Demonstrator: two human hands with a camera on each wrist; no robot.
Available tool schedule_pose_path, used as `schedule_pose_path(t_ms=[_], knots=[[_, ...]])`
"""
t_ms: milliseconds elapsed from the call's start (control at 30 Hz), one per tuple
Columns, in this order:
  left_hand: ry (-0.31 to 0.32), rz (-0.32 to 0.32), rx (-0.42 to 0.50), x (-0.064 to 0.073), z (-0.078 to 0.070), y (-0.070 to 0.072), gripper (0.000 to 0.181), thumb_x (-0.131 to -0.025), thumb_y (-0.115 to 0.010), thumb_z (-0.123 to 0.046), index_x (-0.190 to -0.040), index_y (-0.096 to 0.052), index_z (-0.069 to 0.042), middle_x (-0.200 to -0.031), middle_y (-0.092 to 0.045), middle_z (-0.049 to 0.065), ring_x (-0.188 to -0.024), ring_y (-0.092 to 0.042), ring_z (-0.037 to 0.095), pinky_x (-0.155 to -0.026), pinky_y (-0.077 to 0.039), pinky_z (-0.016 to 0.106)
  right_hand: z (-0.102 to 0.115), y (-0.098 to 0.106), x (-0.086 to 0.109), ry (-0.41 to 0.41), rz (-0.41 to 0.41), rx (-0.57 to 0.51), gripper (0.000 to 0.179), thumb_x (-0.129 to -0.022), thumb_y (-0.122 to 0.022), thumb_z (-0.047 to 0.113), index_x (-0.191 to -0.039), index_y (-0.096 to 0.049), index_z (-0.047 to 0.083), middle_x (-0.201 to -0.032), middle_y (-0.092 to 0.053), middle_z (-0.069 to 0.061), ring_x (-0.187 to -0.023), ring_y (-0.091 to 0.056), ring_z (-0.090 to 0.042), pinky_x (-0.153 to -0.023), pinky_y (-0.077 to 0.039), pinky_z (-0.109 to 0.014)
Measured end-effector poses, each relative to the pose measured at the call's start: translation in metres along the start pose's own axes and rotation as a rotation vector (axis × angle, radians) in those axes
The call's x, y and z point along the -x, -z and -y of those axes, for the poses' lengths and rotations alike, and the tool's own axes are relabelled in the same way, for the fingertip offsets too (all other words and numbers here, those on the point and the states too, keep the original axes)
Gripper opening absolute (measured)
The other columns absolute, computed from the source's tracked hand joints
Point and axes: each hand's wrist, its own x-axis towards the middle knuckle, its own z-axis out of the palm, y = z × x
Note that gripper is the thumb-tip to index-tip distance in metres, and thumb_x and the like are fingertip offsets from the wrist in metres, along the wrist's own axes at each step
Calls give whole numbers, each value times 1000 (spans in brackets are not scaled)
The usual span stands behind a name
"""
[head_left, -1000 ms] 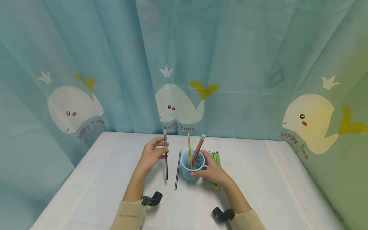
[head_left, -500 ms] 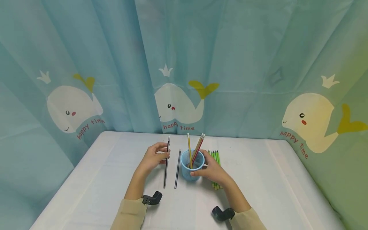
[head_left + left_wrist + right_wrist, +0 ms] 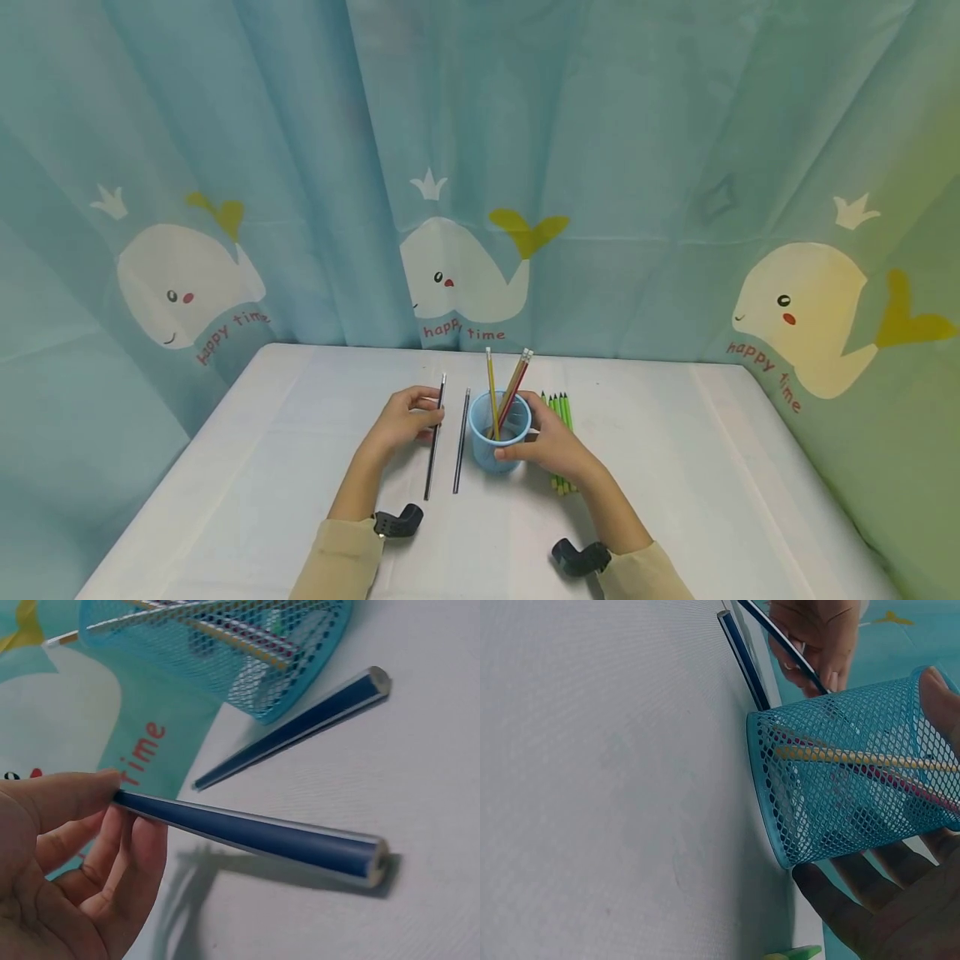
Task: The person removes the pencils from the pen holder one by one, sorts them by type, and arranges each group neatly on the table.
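Note:
My left hand (image 3: 401, 421) pinches a dark blue pencil (image 3: 262, 836) between thumb and fingers near its eraser end. Its near end hangs low over the table; whether it touches, I cannot tell. Just to the right, a second dark blue pencil (image 3: 461, 442) lies on the table, roughly lined up with the first. Beside that stands a light blue mesh pencil cup (image 3: 495, 457), upright, which my right hand (image 3: 551, 442) grips from the right side. Inside the cup lean a yellow pencil (image 3: 492, 392), a red pencil (image 3: 512, 400) and a brownish one, eraser ends up.
Several green pencils (image 3: 562, 408) lie side by side to the right of the cup, partly behind the right hand and forearm. A white cloth covers the table (image 3: 675, 500). A blue-green curtain (image 3: 637, 167) with whale prints hangs along the far edge.
My left hand has come down and slightly nearer, lowering the blue pencil beside the lying one; its near end has swung left. The right hand and the cup stay in place.

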Motion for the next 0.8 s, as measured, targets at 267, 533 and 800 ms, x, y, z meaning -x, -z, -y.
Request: schedule_pose_path(t_ms=[267,533,800], knots=[[-1,-1,-13,-2,6,-5,38,-91,-69,-5,-128,-62,-1,-110,-65,15,-80,-66,18,-65,-62,31,2,-2,0,-21,-20,10,86,-71,-91,20,-143,-44,13,-134,-58,-6,-130,-53,-33,-106,-45,-56],[19,18,31,-1,8,-7,41,-91,-66,0,-131,-58,2,-110,-64,17,-85,-70,23,-66,-63,35,4,-3,1,-23,-21,10,86,-70,-91,21,-142,-45,16,-132,-59,-3,-128,-54,-30,-106,-45,-55],[18,21,33,-1,4,-8,39,-92,-67,-2,-131,-60,0,-109,-64,16,-87,-69,22,-66,-63,33,3,-2,1,-24,-34,27,85,-71,-91,22,-142,-45,17,-133,-59,-4,-129,-54,-32,-106,-44,-57]])
